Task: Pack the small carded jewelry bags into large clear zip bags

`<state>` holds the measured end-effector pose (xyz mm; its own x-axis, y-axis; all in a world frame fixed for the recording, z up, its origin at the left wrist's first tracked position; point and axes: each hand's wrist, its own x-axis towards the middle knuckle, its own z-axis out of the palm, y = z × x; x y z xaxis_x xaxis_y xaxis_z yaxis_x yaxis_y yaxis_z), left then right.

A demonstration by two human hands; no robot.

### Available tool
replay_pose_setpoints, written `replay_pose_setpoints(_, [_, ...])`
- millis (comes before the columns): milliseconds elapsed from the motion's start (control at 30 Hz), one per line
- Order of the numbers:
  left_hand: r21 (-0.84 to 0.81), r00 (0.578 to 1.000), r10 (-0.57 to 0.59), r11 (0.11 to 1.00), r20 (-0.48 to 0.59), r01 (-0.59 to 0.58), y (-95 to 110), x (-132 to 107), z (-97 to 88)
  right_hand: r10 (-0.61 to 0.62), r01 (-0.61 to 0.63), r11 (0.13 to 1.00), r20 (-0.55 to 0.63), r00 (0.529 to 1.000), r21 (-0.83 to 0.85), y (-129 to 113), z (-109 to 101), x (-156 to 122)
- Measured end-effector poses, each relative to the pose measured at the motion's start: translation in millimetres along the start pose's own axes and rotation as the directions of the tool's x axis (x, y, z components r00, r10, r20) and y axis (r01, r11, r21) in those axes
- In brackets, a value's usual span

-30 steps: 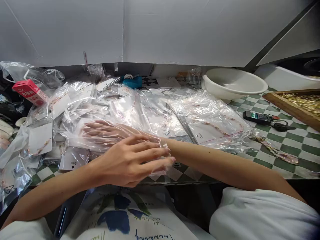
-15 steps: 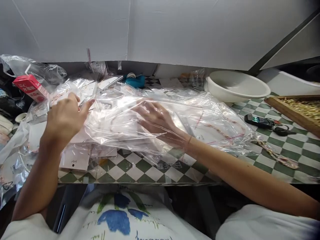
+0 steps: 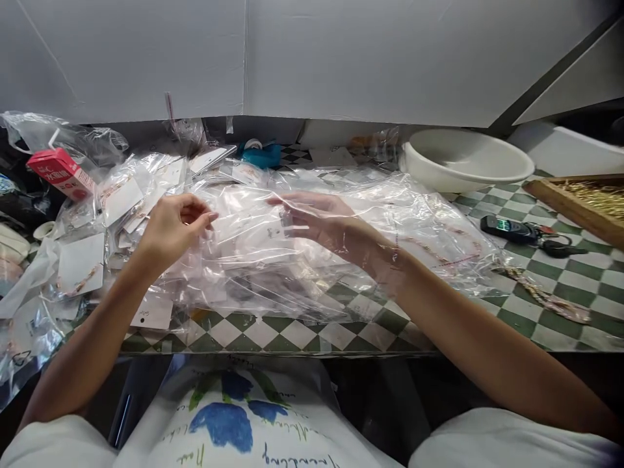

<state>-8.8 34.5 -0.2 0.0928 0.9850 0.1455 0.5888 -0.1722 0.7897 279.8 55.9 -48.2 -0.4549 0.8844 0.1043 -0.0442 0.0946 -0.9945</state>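
Green-and-white checked tabletop (image 3: 292, 333) beneath pale grey panels (image 3: 341, 58) — perhaps cardboard walls.

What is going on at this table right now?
A person is working a large clear plastic bag over a green-and-white checkered table. The left hand pinches the bag's plastic, while the right hand, held open, is sheathed in the bag to the forearm. Small clear packets with white cards are heaped around, with a round white bowl at the far right.
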Motion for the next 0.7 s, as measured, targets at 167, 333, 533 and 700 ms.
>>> replay_pose_setpoints(167, [-0.244, 0.993, -0.112, 0.963, 0.035, 0.117, 2, 3, 4.1, 0.068, -0.072, 0.997, -0.143, 0.987, -0.027, -12, -11, -4])
replay_pose_setpoints(333, [-0.296, 0.934, -0.092, 0.934, 0.346, 0.201, 3, 4, 2.4, 0.04, -0.036, 0.999, -0.203, 0.978, 0.024, -31, -5, -3])
replay_pose_setpoints(533, [-0.405, 0.877, -0.047, 0.875, 0.477, 0.267, 7, -2, 9.9, 0.166, -0.172, 0.926, -0.047, 0.985, -0.336, -40, 7, -12])
replay_pose_setpoints(700, [-0.454, 0.79, -0.043, 0.799, 0.612, 0.394, 13, -8, 12.4, 0.362, -0.259, 0.881, 0.213, 0.907, -0.395, -48, 17, -14])
